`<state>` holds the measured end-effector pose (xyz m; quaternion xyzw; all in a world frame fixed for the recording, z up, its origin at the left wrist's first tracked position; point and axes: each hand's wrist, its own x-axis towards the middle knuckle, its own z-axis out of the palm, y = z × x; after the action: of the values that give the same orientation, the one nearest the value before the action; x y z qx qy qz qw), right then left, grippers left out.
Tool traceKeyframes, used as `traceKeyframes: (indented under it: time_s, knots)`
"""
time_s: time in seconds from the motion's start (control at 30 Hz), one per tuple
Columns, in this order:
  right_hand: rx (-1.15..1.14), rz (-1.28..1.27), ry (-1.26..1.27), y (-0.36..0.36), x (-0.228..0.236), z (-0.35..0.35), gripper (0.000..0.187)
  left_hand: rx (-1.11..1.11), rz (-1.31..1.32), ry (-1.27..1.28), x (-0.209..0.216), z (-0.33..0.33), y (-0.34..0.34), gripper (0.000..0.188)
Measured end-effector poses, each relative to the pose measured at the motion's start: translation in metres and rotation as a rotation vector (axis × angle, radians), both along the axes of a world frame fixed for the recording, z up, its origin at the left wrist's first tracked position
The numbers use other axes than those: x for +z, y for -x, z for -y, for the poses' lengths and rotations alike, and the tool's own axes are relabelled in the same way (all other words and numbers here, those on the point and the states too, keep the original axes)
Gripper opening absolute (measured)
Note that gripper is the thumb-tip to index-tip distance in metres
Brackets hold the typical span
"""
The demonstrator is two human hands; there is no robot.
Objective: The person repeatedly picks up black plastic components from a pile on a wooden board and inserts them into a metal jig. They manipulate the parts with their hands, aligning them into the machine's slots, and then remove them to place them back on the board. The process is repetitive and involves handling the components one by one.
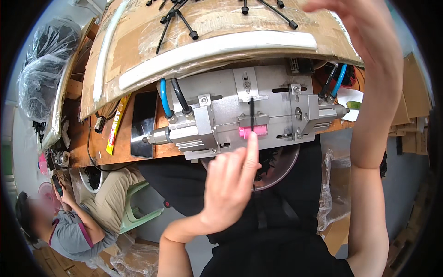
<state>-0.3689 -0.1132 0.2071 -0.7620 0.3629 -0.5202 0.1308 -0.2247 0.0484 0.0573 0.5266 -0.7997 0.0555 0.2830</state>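
Observation:
My left hand [229,184] is over the near edge of a metal fixture [228,106], index finger stretched forward and the others curled. The fingertip covers the near end of a thin black rod [252,113], and the hand seems closed on it; the thumb is hidden. That rod lies across a small metal block and a pink ribbed piece [258,130] at the fixture's middle. Raised at the upper right, my right hand [339,14] is above the cardboard, partly cut off by the top edge. Its visible fingers point left, apart, with nothing seen in them.
Several black rods with knobbed ends [180,23] lie on the cardboard sheet [152,53] behind the fixture. Air cylinders [196,131] with blue and black hoses flank it. A dark phone [143,124] lies left. A bowl [281,168] sits below. A seated person [83,226] is at left.

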Motion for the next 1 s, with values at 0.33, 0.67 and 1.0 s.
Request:
traceKeyframes:
  time_s: [0.33,0.67,1.0]
  knots:
    - [0.159,0.241,-0.225,0.103,-0.034,-0.038,0.025,0.114,0.044,-0.088,-0.006,0.008,0.043,0.067]
    - [0.122,-0.051,-0.23,0.048,-0.139,-0.129,0.053,0.088,-0.035,0.025,0.01,0.032,0.014,0.058]
    - [0.144,-0.226,-0.21,0.021,-0.175,-0.127,0.061,0.072,-0.099,-0.135,0.092,0.163,-0.056,0.025]
